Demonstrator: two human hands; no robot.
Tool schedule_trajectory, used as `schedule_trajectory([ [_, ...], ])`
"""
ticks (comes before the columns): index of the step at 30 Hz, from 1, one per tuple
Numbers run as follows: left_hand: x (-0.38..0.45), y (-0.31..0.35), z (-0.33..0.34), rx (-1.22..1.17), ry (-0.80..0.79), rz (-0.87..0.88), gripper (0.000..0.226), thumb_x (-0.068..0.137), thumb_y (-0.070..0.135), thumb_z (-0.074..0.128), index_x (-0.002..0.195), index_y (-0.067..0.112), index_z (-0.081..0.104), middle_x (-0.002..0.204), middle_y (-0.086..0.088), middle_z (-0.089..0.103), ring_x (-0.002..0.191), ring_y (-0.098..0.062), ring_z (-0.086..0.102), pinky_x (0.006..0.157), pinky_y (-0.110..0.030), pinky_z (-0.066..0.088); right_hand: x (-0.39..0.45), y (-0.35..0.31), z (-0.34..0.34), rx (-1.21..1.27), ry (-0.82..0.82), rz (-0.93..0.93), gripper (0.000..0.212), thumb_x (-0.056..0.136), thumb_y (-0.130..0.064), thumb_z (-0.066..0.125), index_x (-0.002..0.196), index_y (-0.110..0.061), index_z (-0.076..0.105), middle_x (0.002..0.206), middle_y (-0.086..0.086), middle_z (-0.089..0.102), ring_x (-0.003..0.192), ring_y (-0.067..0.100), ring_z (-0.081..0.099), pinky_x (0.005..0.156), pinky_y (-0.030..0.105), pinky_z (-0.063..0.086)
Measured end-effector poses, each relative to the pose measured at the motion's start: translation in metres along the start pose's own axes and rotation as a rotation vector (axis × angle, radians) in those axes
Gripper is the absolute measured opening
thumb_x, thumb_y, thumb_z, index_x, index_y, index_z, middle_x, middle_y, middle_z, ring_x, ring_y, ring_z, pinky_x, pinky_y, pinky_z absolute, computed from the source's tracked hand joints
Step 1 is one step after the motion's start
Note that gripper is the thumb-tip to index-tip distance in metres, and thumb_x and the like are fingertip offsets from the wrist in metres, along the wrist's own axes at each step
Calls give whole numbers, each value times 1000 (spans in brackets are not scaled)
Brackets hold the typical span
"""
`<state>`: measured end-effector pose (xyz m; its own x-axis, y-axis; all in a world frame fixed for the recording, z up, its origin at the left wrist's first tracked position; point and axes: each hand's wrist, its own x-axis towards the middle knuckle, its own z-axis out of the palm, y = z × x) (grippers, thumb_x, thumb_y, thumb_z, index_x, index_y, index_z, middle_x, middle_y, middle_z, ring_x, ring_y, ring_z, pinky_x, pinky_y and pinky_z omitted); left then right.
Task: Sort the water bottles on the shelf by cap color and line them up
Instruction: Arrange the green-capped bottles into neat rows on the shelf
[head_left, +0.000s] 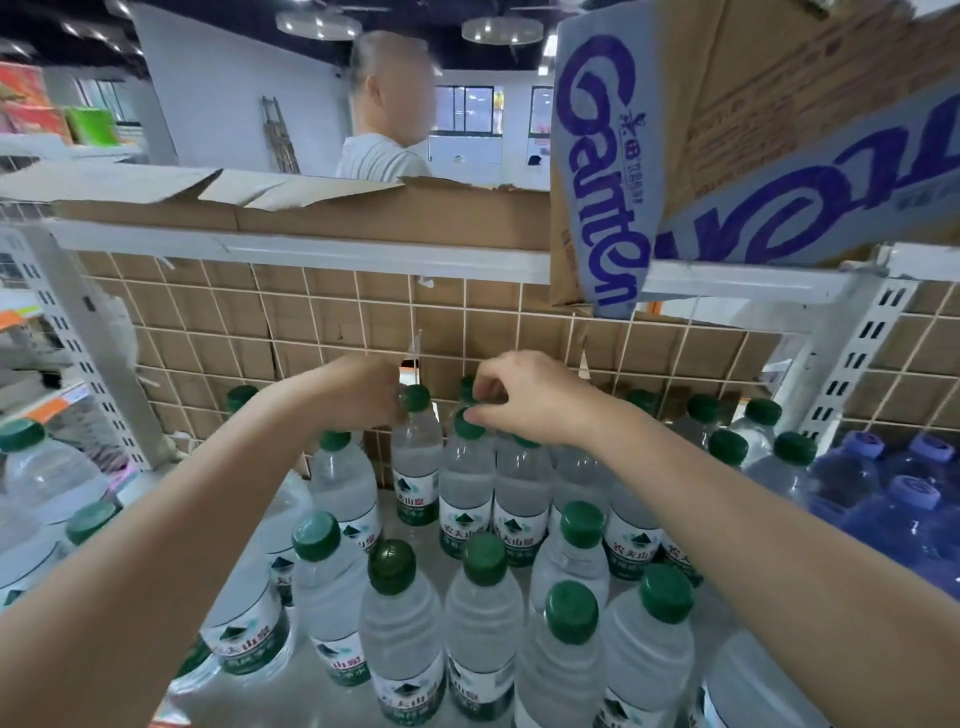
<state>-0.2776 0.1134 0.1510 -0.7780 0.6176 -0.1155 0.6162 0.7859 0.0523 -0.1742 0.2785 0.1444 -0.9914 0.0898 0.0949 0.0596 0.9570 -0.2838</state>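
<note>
- Nearest, below both forearms: a cluster of green-capped water bottles standing upright on the pale shelf, packed close, labels white and green.
- Under the left forearm, more green-capped bottles, one large bottle further left beyond a white perforated upright.
- Right of the right forearm: purple-capped bottles with blue-tinted bodies, grouped apart from the green ones, low at the shelf's right end.
- Between the two hands: one upright bottle with a green cap, just right of the left hand.
- Left hand: fingers curled, pressed against that bottle's neck and cap; seemingly gripping it, though fingertips hidden behind the hand.
- Right hand: fingers bent, thumb and forefinger pinching the green cap of a neighbouring bottle directly beneath it; another green cap half hidden behind the fingers.
- Beyond the right hand: further green-capped bottles in a back row against the wire grid.
- Behind both hands: a white wire grid backed with brown cardboard.
- Above the hands: a white shelf rail bearing opened cardboard boxes; up right, a tilted carton printed with purple lettering.
- Farthest, above the left hand: a person in a light shirt beyond the shelving.
</note>
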Motion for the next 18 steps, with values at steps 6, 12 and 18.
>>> schedule_trajectory([
  [6, 10, -32, 2, 88, -264, -66, 35, 78, 33, 77, 99, 7, 64, 81, -3, 64, 66, -18, 60, 66, -28, 54, 23, -19, 5, 34, -60, 52, 47, 89, -49, 60, 130, -26, 55, 126, 2, 58, 107, 21, 58, 90, 38, 51],
  [12, 14, -42, 5, 20, -315, 48, 26, 83, 20, 71, 103, 5, 66, 80, -11, 69, 57, -17, 58, 53, -25, 49, 51, -42, 23, -83, -137, 47, 48, 95, -35, 55, 140, -24, 45, 132, 9, 55, 111, 28, 57, 88, 36, 50],
  [18, 15, -40, 3, 4, -254, 199, 29, 83, 19, 68, 110, 7, 61, 72, 3, 55, 52, -13, 52, 45, -21, 41, 75, -48, 41, -158, -184, 86, 48, 92, -28, 62, 136, -18, 45, 128, 9, 54, 107, 28, 57, 78, 34, 48],
])
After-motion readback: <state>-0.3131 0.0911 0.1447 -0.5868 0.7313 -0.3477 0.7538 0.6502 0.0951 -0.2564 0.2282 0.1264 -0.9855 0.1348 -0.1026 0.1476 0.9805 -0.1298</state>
